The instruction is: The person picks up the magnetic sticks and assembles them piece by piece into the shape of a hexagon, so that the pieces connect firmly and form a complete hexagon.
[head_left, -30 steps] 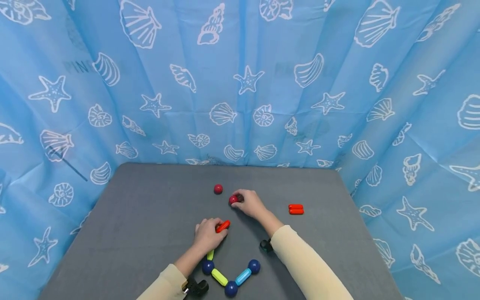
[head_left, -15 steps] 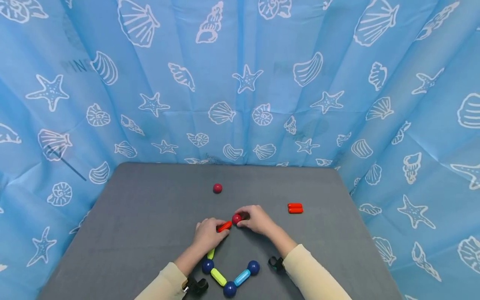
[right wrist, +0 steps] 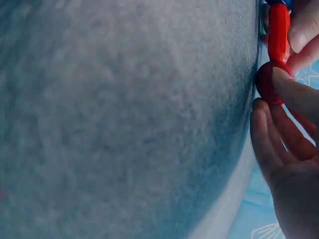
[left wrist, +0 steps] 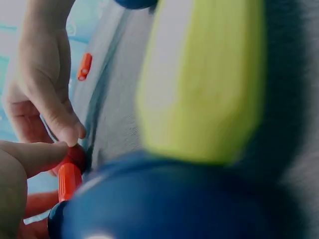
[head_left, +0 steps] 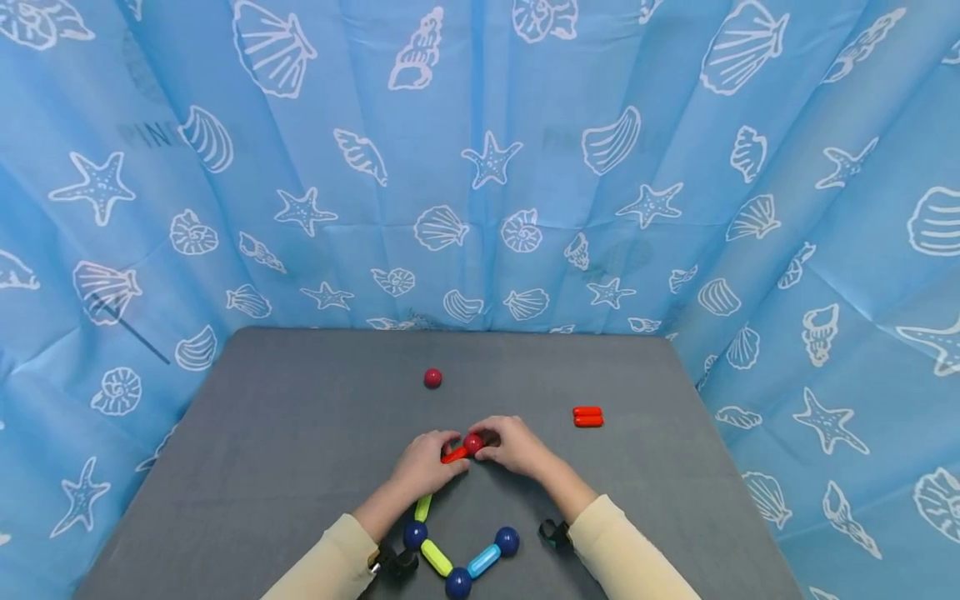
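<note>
My right hand point(head_left: 517, 447) pinches a red ball point(head_left: 473, 442) between thumb and fingers. The ball meets the end of a red rod point(head_left: 454, 455), which my left hand point(head_left: 425, 467) holds between thumb and fingers. At the rod's other end sits a blue ball point(right wrist: 280, 2), covered by the left hand in the head view. From beneath that hand runs a chain of magnetic building pieces: yellow-green rods point(head_left: 436, 558), blue balls point(head_left: 459, 582) and a light blue rod point(head_left: 483, 561) ending in another blue ball.
A loose red ball point(head_left: 432, 378) lies farther back on the grey table point(head_left: 315, 400). Two red rods point(head_left: 588, 417) lie side by side to the right. A blue shell-patterned curtain point(head_left: 480, 183) hangs behind the table and along its sides.
My right hand has brought the red ball nearer to me, up against the end of the red rod. The left hand, with the rod, has shifted slightly right.
</note>
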Available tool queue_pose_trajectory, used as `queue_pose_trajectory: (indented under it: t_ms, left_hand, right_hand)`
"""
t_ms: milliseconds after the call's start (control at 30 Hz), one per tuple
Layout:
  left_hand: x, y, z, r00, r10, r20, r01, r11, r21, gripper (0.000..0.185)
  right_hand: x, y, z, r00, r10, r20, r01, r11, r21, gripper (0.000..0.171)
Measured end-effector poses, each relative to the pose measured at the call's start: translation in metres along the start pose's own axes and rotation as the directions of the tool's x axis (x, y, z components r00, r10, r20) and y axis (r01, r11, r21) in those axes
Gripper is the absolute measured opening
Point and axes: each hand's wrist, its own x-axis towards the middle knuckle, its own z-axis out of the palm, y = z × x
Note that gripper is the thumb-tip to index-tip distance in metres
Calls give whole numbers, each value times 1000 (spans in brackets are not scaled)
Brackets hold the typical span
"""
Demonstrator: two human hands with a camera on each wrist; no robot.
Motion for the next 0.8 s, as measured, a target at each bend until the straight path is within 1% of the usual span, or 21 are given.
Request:
queue_pose_trajectory:
  t_ms: [100, 167, 233, 300, 367, 433, 500, 567, 633, 700, 733, 800]
  left_hand:
    - [9, -3, -2, 998, 35, 45, -32, 998, -58, 51]
    - [12, -6, -2, 997, 55, 63, -51, 996, -68, 48]
    - [13, -10, 0, 996, 69, 65, -64, 995, -74, 44]
    - [13, -13, 2, 996, 78, 47, -74, 994, -85, 41]
    - [11, -17, 5, 996, 84, 16, -82, 992, -98, 39]
    - [7, -21, 7, 995, 93, -26, -95, 989, -112, 37]
    - [3, -26, 8, 992, 93, -80, -103, 986, -132, 36]
    - [-3, -31, 7, 985, 90, -148, -112, 982, -151, 35]
    - [-9, -35, 6, 974, 71, -213, -108, 980, -165, 34]
    - [-13, -37, 6, 964, 51, -261, -99, 980, -174, 33]
    - [-15, -38, 6, 960, 46, -278, -96, 981, -170, 33]
    - [-16, -37, 8, 956, 26, -293, -79, 982, -172, 32]
  right_hand:
    - [1, 4, -1, 1000, 1, 12, -2, 998, 64, 33]
    - [-1, 7, -1, 1000, 3, 11, -4, 996, 88, 33]
    - [-5, 10, -3, 1000, -3, -3, 3, 996, 92, 34]
    - [-14, 15, -8, 999, -12, -43, 15, 998, 62, 33]
    - [-26, 22, -17, 995, -8, -98, 11, 1000, 28, 32]
    - [-39, 29, -29, 987, 15, -159, -16, 1000, -5, 31]
    - [-51, 39, -41, 972, 38, -230, -50, 998, -44, 29]
    - [-61, 48, -53, 953, 50, -299, -83, 992, -98, 28]
    - [-68, 56, -63, 928, 52, -369, -122, 978, -167, 26]
    - [-75, 63, -72, 904, 66, -421, -175, 959, -225, 26]
    - [-78, 66, -75, 894, 80, -441, -207, 946, -250, 26]
    - [-83, 71, -80, 878, 123, -463, -275, 920, -278, 27]
